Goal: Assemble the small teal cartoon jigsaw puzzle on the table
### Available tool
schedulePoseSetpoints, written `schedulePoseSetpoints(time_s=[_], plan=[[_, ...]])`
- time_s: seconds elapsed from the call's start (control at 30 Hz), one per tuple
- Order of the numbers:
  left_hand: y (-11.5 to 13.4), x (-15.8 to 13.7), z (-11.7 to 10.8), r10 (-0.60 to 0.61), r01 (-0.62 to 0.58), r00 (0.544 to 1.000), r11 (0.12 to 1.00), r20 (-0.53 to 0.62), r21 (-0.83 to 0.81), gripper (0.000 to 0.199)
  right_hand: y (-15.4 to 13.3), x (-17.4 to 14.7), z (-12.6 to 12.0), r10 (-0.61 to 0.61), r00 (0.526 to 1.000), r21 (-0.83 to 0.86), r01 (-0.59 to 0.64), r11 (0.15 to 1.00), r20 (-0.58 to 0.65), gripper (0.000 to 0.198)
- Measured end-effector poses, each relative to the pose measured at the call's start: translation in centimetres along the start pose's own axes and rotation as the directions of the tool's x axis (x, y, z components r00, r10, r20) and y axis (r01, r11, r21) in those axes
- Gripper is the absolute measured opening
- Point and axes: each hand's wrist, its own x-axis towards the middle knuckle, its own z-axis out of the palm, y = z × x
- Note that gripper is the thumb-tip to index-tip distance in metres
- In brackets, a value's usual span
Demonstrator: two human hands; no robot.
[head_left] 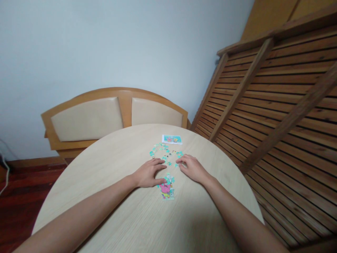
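Note:
A partly joined jigsaw puzzle [165,191] with a pink cartoon figure lies flat on the table. My left hand [150,173] rests on the tabletop with its fingers spread, its thumb at the upper left of the joined section. Beyond it lie several loose teal puzzle pieces [169,163], near the left fingertips. On the other side, my right hand [192,168] has its thumb and fingers slightly apart, the tips beside a loose puzzle piece [176,164]. I see nothing held in either hand.
Behind the loose pieces lies a small picture card or box [172,139] with cartoon figures. The round wooden table [110,214] stands before a padded headboard [89,121]. A slatted wooden panel [263,102] leans along the right side.

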Motion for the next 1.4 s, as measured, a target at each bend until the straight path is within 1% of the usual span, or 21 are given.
schedulePoseSetpoints(time_s=[0.17,0.23,0.33,0.43,0.57,0.67,0.73,0.8,0.9,0.97,1.03,1.1,1.17,1.3,1.4], plan=[[0.1,0.0,-0.1,0.028,-0.028,0.998,1.000,-0.047,-0.007,0.059,0.0,-0.1,0.3,0.000,1.000,-0.042,0.001,0.999,0.025,0.021],[0.5,0.0,-0.5,0.066,-0.067,0.995,0.998,-0.076,-0.016,0.050,0.0,-0.2,0.3,0.003,1.000,-0.051,-0.001,0.999,0.027,0.018],[1.3,0.1,-1.2,0.146,-0.149,0.985,0.988,-0.093,-0.032,0.031,0.0,-0.2,0.4,0.015,1.000,-0.064,-0.014,0.998,0.018,0.011],[2.1,0.1,-1.4,0.252,-0.253,0.966,0.967,-0.066,-0.020,0.020,-0.1,-0.1,0.3,0.030,0.999,-0.062,-0.029,0.998,0.014,0.010],[2.7,0.1,-1.1,0.399,-0.400,0.917,0.916,-0.020,-0.017,0.018,-0.3,-0.1,-0.1,0.047,0.998,-0.061,-0.044,0.997,0.043,0.017],[3.3,0.1,-1.1,0.447,-0.447,0.894,0.895,0.019,0.001,0.018,-0.3,-0.2,-0.4,0.037,0.997,-0.039,-0.035,0.999,0.061,0.013],[3.9,0.2,-1.3,0.453,-0.456,0.889,0.889,0.066,0.036,0.020,-0.1,-0.2,-0.4,0.024,0.997,-0.007,-0.023,1.000,0.075,0.012],[4.5,0.3,-1.4,0.432,-0.440,0.895,0.895,0.112,0.071,0.021,0.1,-0.2,-0.3,0.017,0.996,0.025,-0.020,1.000,0.092,0.013],[5.7,0.0,-1.5,0.344,-0.362,0.928,0.925,0.145,0.118,0.024,0.2,-0.2,0.0,0.027,0.994,0.051,-0.033,0.998,0.103,0.009],[6.3,-0.4,-1.5,0.281,-0.300,0.949,0.945,0.141,0.133,0.024,0.0,-0.2,0.1,0.030,0.994,0.062,-0.037,0.997,0.108,0.009],[6.7,-0.9,-1.6,0.245,-0.262,0.959,0.958,0.139,0.120,0.025,-0.4,-0.2,0.1,0.030,0.993,0.077,-0.039,0.996,0.113,0.010],[6.8,-1.4,-1.8,0.243,-0.259,0.959,0.961,0.147,0.098,0.029,-0.7,-0.2,-0.1,0.033,0.992,0.120,-0.048,0.992,0.126,0.008],[6.7,-1.6,-2.1,0.260,-0.276,0.952,0.958,0.163,0.081,0.032,-1.1,-0.2,-0.3,0.041,0.988,0.209,-0.072,0.975,0.151,0.007],[6.2,-1.6,-2.2,0.286,-0.300,0.942,0.952,0.175,0.060,0.035,-1.6,-0.2,-0.6,0.032,0.982,0.407,-0.108,0.907,0.188,0.015],[6.0,-1.5,-2.0,0.292,-0.304,0.942,0.951,0.166,0.050,0.037,-2.0,-0.3,-0.6,0.016,0.975,0.452,-0.116,0.884,0.220,0.015]])
